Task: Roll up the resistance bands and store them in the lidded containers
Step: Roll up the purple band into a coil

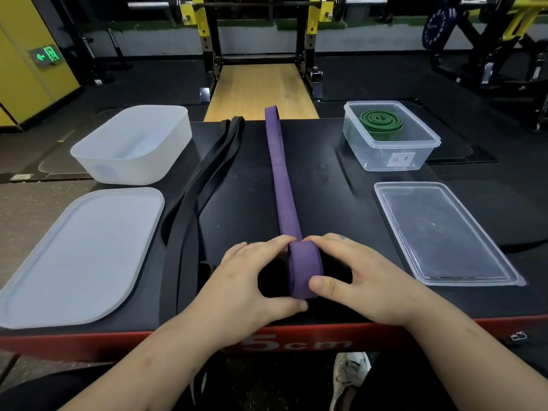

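- Purple resistance band [284,185] lies down the middle of the black platform [341,209], its near end rolled up on edge.
- Left hand [252,280] and right hand [364,277] pinch that roll with curled fingers and thumbs.

Dim, even overhead light; the black tabletop [341,185] carries faint sheen toward 1 o'clock. Wide-angle distortion bows the edges. Background at 12 o'clock looks soft; a green sign [49,54] glows at 10 o'clock.
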{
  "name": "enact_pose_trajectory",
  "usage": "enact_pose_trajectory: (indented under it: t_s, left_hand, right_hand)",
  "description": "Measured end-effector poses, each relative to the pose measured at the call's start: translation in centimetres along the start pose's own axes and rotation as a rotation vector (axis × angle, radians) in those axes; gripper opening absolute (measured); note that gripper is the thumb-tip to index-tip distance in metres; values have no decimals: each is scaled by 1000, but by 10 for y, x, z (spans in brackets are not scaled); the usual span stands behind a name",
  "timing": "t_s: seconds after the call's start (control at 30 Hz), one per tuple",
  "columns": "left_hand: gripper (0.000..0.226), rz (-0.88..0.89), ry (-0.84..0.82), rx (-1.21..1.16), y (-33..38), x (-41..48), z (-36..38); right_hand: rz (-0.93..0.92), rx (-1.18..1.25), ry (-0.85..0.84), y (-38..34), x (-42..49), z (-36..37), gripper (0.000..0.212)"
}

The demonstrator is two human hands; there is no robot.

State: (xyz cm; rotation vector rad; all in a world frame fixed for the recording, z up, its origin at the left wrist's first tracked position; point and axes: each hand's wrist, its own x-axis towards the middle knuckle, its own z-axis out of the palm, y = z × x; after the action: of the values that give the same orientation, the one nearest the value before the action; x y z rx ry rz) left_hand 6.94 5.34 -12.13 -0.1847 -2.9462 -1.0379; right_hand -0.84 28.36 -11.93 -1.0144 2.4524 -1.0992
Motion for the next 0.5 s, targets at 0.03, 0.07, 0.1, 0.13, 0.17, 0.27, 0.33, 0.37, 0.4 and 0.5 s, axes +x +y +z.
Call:
enact_pose_trajectory:
  t_s: [0.03, 0.07, 0.1, 0.13, 0.17, 0.27, 0.33, 0.37, 0.4, 0.5]
  left_hand:
    - [92, -19, 8, -6, -1, 0, 1]
    - [93, -23, 13, -4, -2, -1, 0]
    - [95, -17, 22, 4, -2, -1, 1]
    - [95, -11, 31, 11, -2, -1, 1]
    - [93, -10, 37, 9, -2, 0, 1]
    - [87, -1, 31, -12, 0, 2, -1]
    - [89, -6, 8, -20, -1, 3, -3]
    - [91, -8, -7, -22, -1, 3, -4]
    - [94, -11, -23, -25, -1, 2, -4]
    - [100, -10, -49, -32, 0, -1, -5]
  right_hand:
    - [-4, 3, -3, 0, 0, 0, 57]
    - [-5, 1, -10, 2, 0, 0, 59]
    - [0, -6, -23, 5, -1, -1, 64]
    - [11, -14, -40, 7, -2, -2, 70]
    - [26, -18, -55, 9, -3, -3, 78]
    - [42, -43, -64, 9, -3, -3, 91]
    - [38, -48, -45, 8, -1, -1, 89]
    - [35, -42, -33, 7, -1, 0, 88]
    - [31, -37, -23, 7, 0, 1, 87]
    - [36, -32, -14, 9, -2, 3, 91]
